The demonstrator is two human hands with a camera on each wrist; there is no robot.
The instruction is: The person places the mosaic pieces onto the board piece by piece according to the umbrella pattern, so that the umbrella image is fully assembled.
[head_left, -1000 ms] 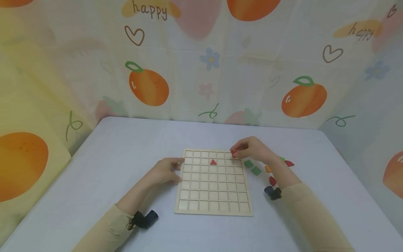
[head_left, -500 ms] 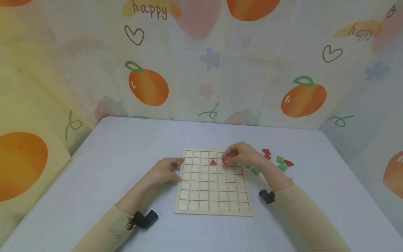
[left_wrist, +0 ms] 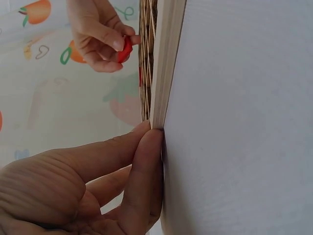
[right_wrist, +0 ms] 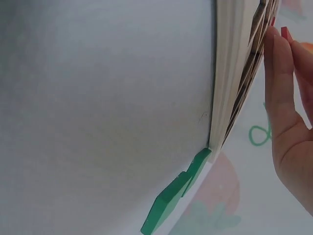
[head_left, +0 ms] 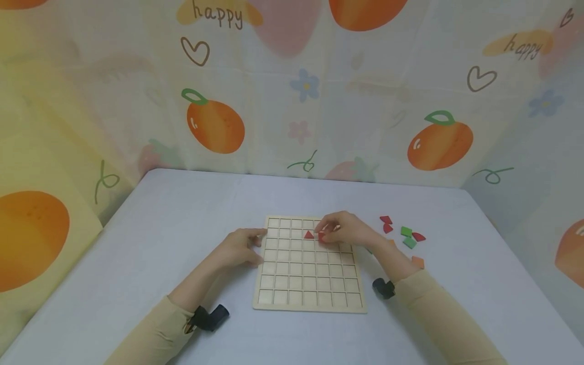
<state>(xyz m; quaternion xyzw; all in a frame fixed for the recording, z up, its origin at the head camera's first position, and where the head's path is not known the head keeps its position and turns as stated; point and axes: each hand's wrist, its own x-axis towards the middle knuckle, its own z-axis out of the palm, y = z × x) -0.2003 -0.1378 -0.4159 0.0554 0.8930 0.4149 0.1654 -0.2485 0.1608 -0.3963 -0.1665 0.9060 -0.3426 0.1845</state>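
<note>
A square wooden board (head_left: 295,282) with a grid of compartments lies on the table. My left hand (head_left: 235,248) touches its left edge with thumb and index finger spread apart; in the left wrist view, the fingertips of the left hand (left_wrist: 115,178) press on the board's rim (left_wrist: 166,63). Above the upper right compartments, my right hand (head_left: 345,228) pinches a red piece (head_left: 321,237), also visible in the left wrist view as a red piece (left_wrist: 125,50). Just left of it, a red triangle (head_left: 308,234) lies in a compartment of the second row.
Right of the board lie red pieces (head_left: 386,220), green pieces (head_left: 406,231) and an orange piece (head_left: 417,262), some partly behind the right forearm. Green pieces (right_wrist: 166,201) rest by the board's edge in the right wrist view. A printed cloth (head_left: 274,116) hangs behind the table.
My right hand has moved left and slightly nearer with the red piece, from the board's top right corner toward the red triangle. The left hand and the board have not moved.
</note>
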